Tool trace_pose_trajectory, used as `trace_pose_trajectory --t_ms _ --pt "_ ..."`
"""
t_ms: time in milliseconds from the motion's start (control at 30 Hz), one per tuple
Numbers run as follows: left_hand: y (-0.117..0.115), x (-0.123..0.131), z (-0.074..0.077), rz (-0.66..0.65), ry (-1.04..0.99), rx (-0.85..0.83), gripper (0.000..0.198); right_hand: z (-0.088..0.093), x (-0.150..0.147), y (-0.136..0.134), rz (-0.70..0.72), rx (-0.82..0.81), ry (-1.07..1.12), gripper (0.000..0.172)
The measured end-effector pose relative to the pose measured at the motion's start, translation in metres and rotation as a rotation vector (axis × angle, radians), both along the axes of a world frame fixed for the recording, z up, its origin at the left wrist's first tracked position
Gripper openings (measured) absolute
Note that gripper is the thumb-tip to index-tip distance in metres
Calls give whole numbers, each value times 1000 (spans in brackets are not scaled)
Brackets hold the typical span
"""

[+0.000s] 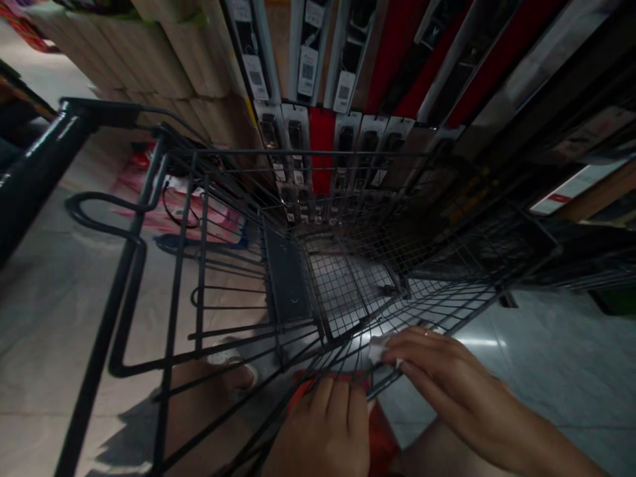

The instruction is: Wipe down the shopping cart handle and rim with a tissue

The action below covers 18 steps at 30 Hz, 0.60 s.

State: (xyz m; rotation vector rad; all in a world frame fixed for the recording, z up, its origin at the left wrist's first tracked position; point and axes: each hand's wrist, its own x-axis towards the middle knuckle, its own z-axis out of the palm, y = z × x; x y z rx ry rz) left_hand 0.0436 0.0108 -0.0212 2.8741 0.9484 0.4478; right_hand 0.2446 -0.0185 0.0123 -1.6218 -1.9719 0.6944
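Observation:
A dark grey wire shopping cart (201, 265) takes up the middle of the head view. At its near side, my left hand (325, 427) has its fingers curled over the wire edge. Just to the right, my right hand (437, 364) pinches a crumpled white wipe, tissue or cloth (378, 348) against the cart's top rail. Whether the white piece is paper or fabric, I cannot tell. Below my left hand shows something red-orange (382, 440), partly hidden by the hand and the wires.
Packaged goods with tags (308, 69) hang on a rack beyond the cart. Tan packages (134, 56) are stacked at upper left, with a pink package (209, 215) on the floor below. The cart's push handle (42, 169) juts out at left. A shoe (238, 371) shows through the wires.

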Motion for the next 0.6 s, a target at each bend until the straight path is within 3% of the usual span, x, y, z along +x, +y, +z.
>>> trace_pose_trajectory --t_ms 133,233,367,467,533,600 --pt "-7 2 4 2 16 -52 14 -10 22 -13 14 -39 -21 27" --pt "-11 2 3 -10 14 -83 15 -20 41 -18 -67 38 -58 26" --pt "-15 2 4 -27 66 -121 19 -34 72 -22 -261 215 -246 24" --pt "-16 3 5 -13 73 -125 20 -43 88 -29 -508 431 -370 22" --pt "-16 4 5 -9 69 -105 19 -47 87 -34 -672 532 -395 21" --pt "-15 4 5 -24 70 -70 20 -50 73 -37 -725 564 -358 19"
